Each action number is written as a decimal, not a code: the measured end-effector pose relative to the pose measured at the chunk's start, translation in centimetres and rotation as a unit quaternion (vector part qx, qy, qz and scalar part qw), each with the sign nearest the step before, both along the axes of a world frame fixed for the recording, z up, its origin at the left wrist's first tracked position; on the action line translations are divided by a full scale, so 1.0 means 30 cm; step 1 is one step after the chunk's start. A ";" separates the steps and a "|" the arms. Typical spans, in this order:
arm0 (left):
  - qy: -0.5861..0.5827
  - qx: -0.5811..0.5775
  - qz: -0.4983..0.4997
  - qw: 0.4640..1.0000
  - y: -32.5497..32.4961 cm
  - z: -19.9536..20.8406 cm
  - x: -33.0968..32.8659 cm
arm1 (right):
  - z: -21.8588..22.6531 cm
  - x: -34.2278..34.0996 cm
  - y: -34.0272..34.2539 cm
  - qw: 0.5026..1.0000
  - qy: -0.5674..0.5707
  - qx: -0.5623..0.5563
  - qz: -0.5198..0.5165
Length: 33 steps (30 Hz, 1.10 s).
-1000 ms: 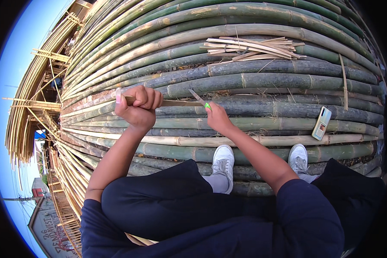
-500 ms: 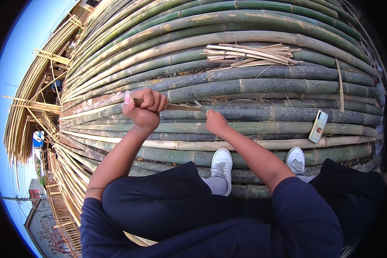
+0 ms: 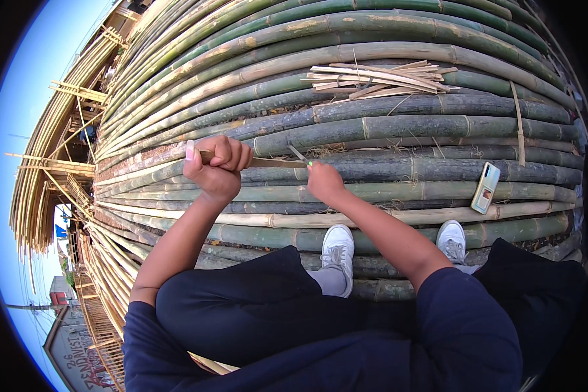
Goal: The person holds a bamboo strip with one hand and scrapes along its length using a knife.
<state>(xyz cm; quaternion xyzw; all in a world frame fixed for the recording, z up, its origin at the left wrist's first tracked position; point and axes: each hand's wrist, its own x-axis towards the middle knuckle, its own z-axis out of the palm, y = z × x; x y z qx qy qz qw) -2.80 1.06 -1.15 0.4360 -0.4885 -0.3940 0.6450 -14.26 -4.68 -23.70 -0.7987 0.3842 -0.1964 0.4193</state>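
My left hand (image 3: 219,164) is closed in a fist around one end of a thin, flat bamboo strip (image 3: 276,163), its thumb pointing up. The strip runs rightward from the fist to my right hand (image 3: 325,181), which is closed on a small knife (image 3: 297,153). Only the knife's narrow grey blade shows, slanting up and left across the strip's right end; its handle is hidden in my fingers. Whether my right fingers also touch the strip I cannot tell.
Long green and tan bamboo poles (image 3: 398,126) lie side by side beneath me. A bundle of split strips (image 3: 385,77) rests beyond my hands. A phone (image 3: 485,188) and a loose strip (image 3: 518,124) lie to the right. My white shoes (image 3: 337,251) stand on the poles.
My right hand and the knife have shifted slightly left, toward my left hand. Both hands keep their grip, and the strip stays stretched between them.
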 end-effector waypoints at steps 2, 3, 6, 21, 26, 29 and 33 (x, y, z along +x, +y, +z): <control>0.000 -0.003 -0.005 1.000 0.001 0.000 -0.006 | 0.072 0.007 0.021 1.000 0.001 0.006 0.000; 0.004 -0.008 -0.005 1.000 -0.001 -0.002 -0.008 | 0.073 0.016 0.048 1.000 -0.009 0.010 0.004; 0.005 -0.016 -0.013 1.000 -0.024 0.002 -0.027 | -0.106 0.032 0.030 1.000 0.003 0.006 -0.015; -0.001 -0.011 -0.010 1.000 -0.027 -0.001 -0.019 | -0.225 0.017 0.020 0.999 0.042 0.011 -0.030; -0.022 -0.018 -0.010 1.000 0.003 -0.003 -0.004 | -0.047 0.037 0.071 0.998 0.039 0.051 0.013; -0.016 -0.024 -0.029 0.999 -0.026 -0.008 -0.027 | -0.267 0.036 0.012 0.993 0.104 0.055 -0.019; -0.004 -0.008 -0.007 1.000 -0.007 -0.005 -0.017 | -0.191 0.020 -0.027 0.993 0.102 0.010 0.058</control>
